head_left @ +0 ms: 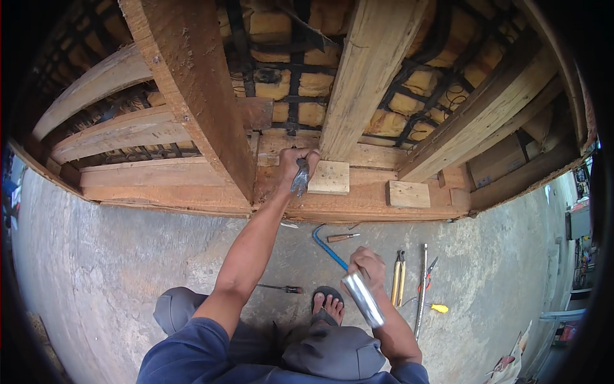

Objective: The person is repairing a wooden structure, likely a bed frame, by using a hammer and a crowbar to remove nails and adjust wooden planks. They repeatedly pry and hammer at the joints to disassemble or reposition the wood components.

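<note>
My left hand (292,164) is closed around a dark metal tool (300,179) inside a wooden furniture frame (160,192). The tool's worn end sticks out of the fist toward me; its other end is hidden. Beside the fist, a pale wood block (329,177) sits at the foot of an upright beam (361,77). Lower and to the right, my right hand (368,264) is closed on a shiny silver cylinder-shaped tool (364,301), its exact kind unclear. A blue bent pry bar (329,246) runs from near the frame to beside this hand.
Black webbing and yellow padding (313,85) line the frame between its beams. A second block (408,194) sits rightward. On the concrete lie a wooden-handled tool (342,237), a screwdriver (291,289), yellow-handled pincers (398,278), a metal rod (421,291) and a yellow-handled screwdriver (439,308).
</note>
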Tool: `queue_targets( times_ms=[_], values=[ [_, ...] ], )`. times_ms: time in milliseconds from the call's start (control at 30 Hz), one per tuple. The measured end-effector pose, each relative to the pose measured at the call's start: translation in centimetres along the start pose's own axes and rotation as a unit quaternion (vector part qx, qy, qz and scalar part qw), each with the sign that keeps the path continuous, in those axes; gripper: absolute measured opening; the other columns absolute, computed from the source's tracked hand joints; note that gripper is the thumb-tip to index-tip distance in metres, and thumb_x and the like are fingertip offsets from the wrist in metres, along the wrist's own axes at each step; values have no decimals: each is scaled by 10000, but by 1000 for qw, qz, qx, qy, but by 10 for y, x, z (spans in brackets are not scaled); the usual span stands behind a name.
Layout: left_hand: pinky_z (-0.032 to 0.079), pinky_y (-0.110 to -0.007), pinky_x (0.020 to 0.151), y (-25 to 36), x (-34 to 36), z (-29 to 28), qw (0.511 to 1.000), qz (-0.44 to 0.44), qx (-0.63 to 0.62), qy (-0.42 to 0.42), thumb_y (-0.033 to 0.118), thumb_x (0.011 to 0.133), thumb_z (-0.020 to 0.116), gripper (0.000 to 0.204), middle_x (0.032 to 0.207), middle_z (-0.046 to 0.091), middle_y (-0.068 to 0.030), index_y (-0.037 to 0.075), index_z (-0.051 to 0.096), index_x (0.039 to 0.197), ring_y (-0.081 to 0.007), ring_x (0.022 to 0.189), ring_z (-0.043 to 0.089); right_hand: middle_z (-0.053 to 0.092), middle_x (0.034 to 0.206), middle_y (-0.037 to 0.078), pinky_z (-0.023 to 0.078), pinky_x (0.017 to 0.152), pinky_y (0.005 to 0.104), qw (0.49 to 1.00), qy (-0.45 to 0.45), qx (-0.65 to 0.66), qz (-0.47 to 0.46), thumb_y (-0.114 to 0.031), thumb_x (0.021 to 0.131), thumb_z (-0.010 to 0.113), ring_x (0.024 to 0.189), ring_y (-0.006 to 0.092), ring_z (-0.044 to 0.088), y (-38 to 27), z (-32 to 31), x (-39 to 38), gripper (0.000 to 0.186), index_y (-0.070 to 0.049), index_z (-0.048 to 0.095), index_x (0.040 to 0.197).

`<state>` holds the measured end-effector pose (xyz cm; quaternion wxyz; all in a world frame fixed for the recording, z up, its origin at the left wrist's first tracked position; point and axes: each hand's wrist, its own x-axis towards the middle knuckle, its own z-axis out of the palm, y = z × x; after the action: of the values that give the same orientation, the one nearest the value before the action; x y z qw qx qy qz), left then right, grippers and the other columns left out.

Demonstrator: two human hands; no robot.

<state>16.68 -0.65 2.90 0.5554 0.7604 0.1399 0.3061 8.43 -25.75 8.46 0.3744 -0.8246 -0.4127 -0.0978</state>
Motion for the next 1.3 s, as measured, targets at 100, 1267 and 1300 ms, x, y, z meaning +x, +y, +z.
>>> queue_targets(
  times_ms=[100, 1267, 1300],
  values=[
    [288, -285, 459, 0, 3, -8, 996, -46, -76, -29, 112, 918, 616, 431, 474, 382, 41, 2, 510, 516, -48, 480, 371, 639, 728, 187, 513, 495, 449, 994, -57, -50, 82, -66, 931, 648, 578, 390, 652, -3, 5, 25, 169, 0, 539, 1042],
    [420, -390, 628, -16, -11, -6, 1000, 22, -19, -5, 205, 958, 658, 320, 673, 527, -165, -49, 569, 784, -246, 633, 495, 579, 635, 192, 453, 467, 449, 995, 38, 76, 52, -96, 960, 601, 537, 395, 598, -24, 10, -5, 96, -11, 556, 955],
    [420, -393, 635, -16, -13, -5, 1000, 24, -20, 3, 205, 958, 658, 316, 682, 527, -166, -46, 567, 790, -257, 642, 497, 617, 660, 209, 475, 470, 471, 994, 54, 95, 21, -129, 955, 649, 583, 411, 654, -24, 7, -7, 145, -10, 568, 976]
  ],
)
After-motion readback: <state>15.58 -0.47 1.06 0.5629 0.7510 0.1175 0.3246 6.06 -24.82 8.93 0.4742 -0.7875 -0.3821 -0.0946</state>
